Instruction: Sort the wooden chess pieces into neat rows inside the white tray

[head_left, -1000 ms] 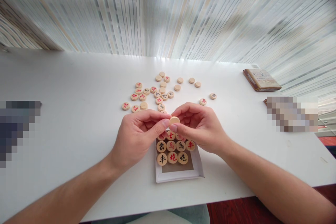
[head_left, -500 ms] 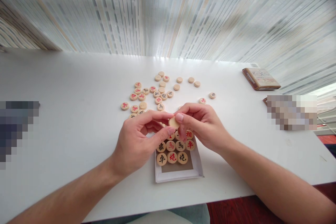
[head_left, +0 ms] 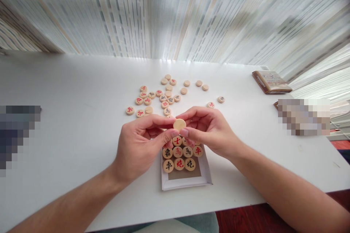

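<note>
Between the fingertips of both hands is a round wooden Chinese chess piece (head_left: 179, 125), its plain pale face towards me. My left hand (head_left: 143, 142) pinches it from the left and my right hand (head_left: 209, 131) grips it from the right. Just below them lies a white shallow box (head_left: 184, 185) with a brown bottom. Rows of pieces with red and black characters rest in it face up, among them a black piece (head_left: 190, 164) in the nearest row. My fingers hide the far part of the box.
Several loose pieces lie scattered beyond my hands, some face up like a red one (head_left: 130, 110), others plain side up (head_left: 199, 83). A small brown box (head_left: 272, 82) sits at the back right of the white table (head_left: 82, 123). Striped curtains (head_left: 164, 14) hang behind.
The piece has shifted slightly left and turned its flat plain face more towards me. My right fingers have moved from its upper edge to its right side.
</note>
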The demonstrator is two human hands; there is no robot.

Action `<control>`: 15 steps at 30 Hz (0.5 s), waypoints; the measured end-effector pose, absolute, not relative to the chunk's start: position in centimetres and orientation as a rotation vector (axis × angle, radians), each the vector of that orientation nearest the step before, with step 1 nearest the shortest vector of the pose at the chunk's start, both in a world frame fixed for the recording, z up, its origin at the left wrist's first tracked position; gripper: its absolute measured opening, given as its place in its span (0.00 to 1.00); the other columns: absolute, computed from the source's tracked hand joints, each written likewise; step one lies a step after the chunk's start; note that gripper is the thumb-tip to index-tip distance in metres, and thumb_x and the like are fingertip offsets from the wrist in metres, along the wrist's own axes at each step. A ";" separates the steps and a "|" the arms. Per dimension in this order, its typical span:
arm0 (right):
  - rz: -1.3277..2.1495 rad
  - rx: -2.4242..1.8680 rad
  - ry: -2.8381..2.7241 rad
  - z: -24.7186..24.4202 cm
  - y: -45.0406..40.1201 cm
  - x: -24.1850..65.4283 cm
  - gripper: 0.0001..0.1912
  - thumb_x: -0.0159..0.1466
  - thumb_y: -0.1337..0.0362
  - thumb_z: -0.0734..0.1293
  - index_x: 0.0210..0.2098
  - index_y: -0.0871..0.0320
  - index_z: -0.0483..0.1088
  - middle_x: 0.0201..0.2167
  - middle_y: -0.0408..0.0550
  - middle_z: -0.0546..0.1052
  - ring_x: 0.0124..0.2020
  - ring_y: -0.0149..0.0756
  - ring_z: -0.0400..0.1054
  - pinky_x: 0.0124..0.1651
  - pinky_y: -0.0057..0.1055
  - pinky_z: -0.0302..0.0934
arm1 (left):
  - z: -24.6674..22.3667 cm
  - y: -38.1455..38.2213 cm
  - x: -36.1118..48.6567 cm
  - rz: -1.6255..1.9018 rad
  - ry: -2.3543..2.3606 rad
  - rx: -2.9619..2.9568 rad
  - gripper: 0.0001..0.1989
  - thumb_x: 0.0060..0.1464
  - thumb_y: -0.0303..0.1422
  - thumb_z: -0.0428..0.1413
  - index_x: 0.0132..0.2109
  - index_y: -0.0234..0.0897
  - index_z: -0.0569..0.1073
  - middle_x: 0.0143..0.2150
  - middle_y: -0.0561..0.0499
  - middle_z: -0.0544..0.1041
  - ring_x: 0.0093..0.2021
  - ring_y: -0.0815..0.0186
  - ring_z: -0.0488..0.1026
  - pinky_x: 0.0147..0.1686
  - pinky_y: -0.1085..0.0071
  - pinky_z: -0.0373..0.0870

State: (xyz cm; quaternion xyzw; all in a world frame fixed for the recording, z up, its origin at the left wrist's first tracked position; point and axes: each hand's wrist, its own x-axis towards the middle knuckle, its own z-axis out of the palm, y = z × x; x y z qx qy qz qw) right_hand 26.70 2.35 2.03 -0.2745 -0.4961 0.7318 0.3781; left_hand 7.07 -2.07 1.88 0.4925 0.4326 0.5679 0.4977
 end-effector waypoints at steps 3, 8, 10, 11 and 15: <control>1.883 -0.689 -1.259 2.0 2.4 26.7 0.13 0.59 0.73 0.82 0.43 0.57 0.83 0.31 0.43 0.83 0.24 0.24 0.73 0.26 0.19 0.71 | 2.0 -2.1 7.1 1.394 1.039 1.205 0.12 0.49 0.23 0.74 0.40 0.41 0.88 0.34 0.55 0.87 0.25 0.72 0.81 0.27 0.81 0.82; 1.902 -0.679 -1.245 1.8 2.5 26.7 0.12 0.61 0.71 0.81 0.43 0.57 0.83 0.31 0.45 0.84 0.24 0.26 0.74 0.27 0.20 0.72 | 2.0 -2.1 7.0 1.409 1.056 1.237 0.14 0.48 0.22 0.75 0.41 0.43 0.88 0.34 0.56 0.87 0.26 0.73 0.81 0.28 0.83 0.82; 1.906 -0.681 -1.237 1.7 2.5 26.7 0.12 0.61 0.71 0.81 0.43 0.57 0.82 0.31 0.45 0.84 0.25 0.26 0.75 0.27 0.21 0.73 | 1.9 -2.1 7.0 1.410 1.053 1.243 0.14 0.48 0.22 0.75 0.41 0.43 0.88 0.34 0.55 0.87 0.26 0.73 0.81 0.29 0.82 0.82; 1.910 -0.682 -1.234 1.7 2.4 26.7 0.12 0.61 0.71 0.81 0.43 0.58 0.82 0.31 0.45 0.84 0.25 0.26 0.75 0.27 0.21 0.73 | 1.9 -2.1 7.0 1.408 1.053 1.244 0.14 0.48 0.22 0.75 0.41 0.43 0.88 0.34 0.55 0.87 0.26 0.72 0.81 0.29 0.82 0.82; 1.928 -0.692 -1.229 2.0 2.3 26.7 0.14 0.58 0.72 0.82 0.42 0.59 0.81 0.30 0.45 0.84 0.23 0.26 0.74 0.25 0.21 0.72 | 1.8 -2.1 7.0 1.397 1.063 1.243 0.13 0.50 0.23 0.74 0.42 0.42 0.88 0.34 0.54 0.88 0.27 0.71 0.82 0.29 0.80 0.83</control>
